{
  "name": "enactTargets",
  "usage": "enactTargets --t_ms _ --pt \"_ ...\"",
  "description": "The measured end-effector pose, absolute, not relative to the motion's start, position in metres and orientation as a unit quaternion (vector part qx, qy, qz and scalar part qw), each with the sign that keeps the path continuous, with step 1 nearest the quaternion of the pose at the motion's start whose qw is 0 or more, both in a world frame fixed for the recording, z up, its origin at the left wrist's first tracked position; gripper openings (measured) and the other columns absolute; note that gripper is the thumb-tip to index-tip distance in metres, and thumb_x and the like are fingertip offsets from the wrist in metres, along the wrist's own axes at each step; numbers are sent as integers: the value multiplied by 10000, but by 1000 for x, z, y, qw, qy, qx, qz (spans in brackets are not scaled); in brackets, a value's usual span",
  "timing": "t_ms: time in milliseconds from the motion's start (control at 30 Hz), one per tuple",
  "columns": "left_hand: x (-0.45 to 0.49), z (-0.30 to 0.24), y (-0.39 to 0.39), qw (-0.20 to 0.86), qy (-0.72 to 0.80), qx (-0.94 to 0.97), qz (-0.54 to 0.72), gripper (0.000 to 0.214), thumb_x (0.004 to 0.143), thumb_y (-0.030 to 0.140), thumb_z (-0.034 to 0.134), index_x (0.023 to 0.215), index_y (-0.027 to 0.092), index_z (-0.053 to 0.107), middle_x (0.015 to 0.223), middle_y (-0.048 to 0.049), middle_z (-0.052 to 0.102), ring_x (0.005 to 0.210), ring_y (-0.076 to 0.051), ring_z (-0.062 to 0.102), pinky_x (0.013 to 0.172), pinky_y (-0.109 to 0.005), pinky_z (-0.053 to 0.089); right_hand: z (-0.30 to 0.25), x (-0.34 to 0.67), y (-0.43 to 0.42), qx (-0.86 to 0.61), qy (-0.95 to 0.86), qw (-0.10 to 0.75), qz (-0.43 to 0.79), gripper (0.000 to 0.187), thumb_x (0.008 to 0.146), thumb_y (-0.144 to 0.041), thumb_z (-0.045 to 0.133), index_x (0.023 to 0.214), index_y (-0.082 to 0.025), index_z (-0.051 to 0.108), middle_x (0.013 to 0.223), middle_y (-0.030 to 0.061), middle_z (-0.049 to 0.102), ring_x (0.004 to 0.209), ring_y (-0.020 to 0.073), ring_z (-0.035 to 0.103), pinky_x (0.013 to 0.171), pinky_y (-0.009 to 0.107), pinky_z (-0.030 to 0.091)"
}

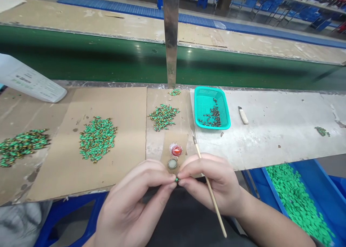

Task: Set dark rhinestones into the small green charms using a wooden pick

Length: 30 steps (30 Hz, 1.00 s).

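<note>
Between the fingertips of both hands is a small bead-like piece, green with a dark end. My left hand pinches it from the left, and my right hand pinches it from the right. A thin wooden-handled paintbrush is also tucked in my right hand, its tip pointing away from me. Just beyond my fingertips sit a bottle cap with red in it and a round, pale disc with a beaded rim. Small green-and-brown pieces form a pile farther back.
More such piles lie at left, one on cardboard, another at the edge. A teal basket holds dark pieces. A white-handled cutter, a white bottle, a metal post and a blue bin of green pieces surround the workspace.
</note>
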<state>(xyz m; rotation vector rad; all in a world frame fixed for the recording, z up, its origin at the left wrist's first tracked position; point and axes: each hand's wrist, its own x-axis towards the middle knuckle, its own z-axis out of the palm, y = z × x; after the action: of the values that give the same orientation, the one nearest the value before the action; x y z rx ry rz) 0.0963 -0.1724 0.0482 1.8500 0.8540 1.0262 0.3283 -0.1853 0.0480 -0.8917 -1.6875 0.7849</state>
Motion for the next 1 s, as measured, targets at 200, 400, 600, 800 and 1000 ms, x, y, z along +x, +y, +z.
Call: enactTargets --t_ms 200,400,600,800,1000 --pt "99 48 -173 454 374 697 410 355 1031 1 737 1129 333 815 978 6 800 902 -185 803 799 -256 643 49 328 -185 -383 -694 509 335 66 1083 -172 794 1043 -225 796 864 46 843 755 184 806 710 280 660" --pt "107 58 -170 518 404 632 410 253 1003 91 790 991 333 861 881 22 831 799 -164 819 712 -184 652 54 328 -183 -406 -673 500 362 102 1036 -159 824 963 -222 791 814 18 809 710 163 769 686 260 627" --pt "114 66 -166 583 441 550 403 177 942 165 878 969 336 918 861 22 889 770 -168 868 700 -156 674 56 327 -181 -424 -640 511 386 116 1030 -178 832 929 -223 795 800 13 824 700 164 761 697 276 618" --pt "115 65 -164 600 449 535 389 150 961 253 894 815 279 867 703 21 786 637 -130 730 610 -137 606 56 322 -183 -445 -579 509 455 114 1005 -193 835 898 -217 804 792 29 839 713 183 787 694 296 641" --pt "114 62 -165 634 438 514 377 201 998 295 886 804 269 842 737 0 783 679 -152 726 638 -175 613 59 318 -185 -442 -487 485 577 127 999 -216 793 878 -208 759 747 19 806 673 169 775 643 265 627"
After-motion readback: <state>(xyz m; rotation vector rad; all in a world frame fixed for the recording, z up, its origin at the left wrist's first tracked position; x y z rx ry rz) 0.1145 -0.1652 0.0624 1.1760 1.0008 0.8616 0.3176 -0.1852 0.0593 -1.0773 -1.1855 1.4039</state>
